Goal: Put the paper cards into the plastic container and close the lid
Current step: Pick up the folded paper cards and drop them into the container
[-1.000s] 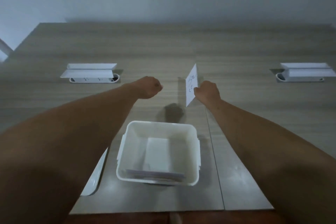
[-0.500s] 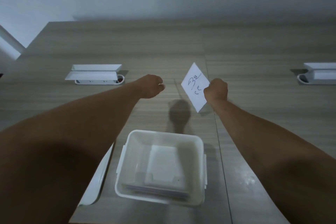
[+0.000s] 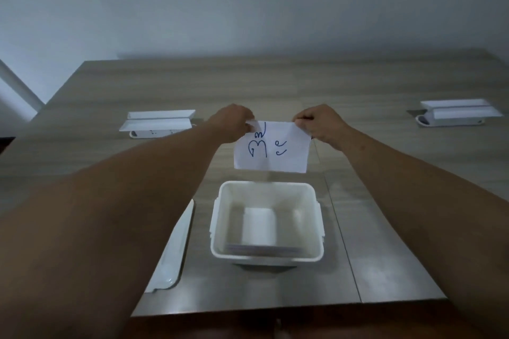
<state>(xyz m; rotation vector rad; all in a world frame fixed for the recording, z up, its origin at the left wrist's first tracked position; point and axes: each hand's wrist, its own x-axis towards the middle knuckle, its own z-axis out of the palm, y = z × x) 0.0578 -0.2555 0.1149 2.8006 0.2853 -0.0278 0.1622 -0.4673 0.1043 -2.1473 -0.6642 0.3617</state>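
Observation:
A white paper card (image 3: 271,150) with blue handwriting hangs upright, facing me, above the far side of the container. My left hand (image 3: 234,122) pinches its top left corner and my right hand (image 3: 321,124) pinches its top right corner. Below it stands an open white plastic container (image 3: 265,257) near the table's front edge, with several paper cards (image 3: 259,226) lying flat inside. The container's white lid (image 3: 172,253) lies on the table to its left, partly hidden by my left forearm.
Two white power-socket boxes with raised flaps sit on the wooden table (image 3: 275,85), one at the left (image 3: 158,124) and one at the far right (image 3: 454,113). A seam (image 3: 341,231) runs down the tabletop right of the container. A wall stands behind the table.
My right hand turned the card to face me and brought it towards the middle. My left hand, shut and holding nothing before, now grips the card's other top corner.

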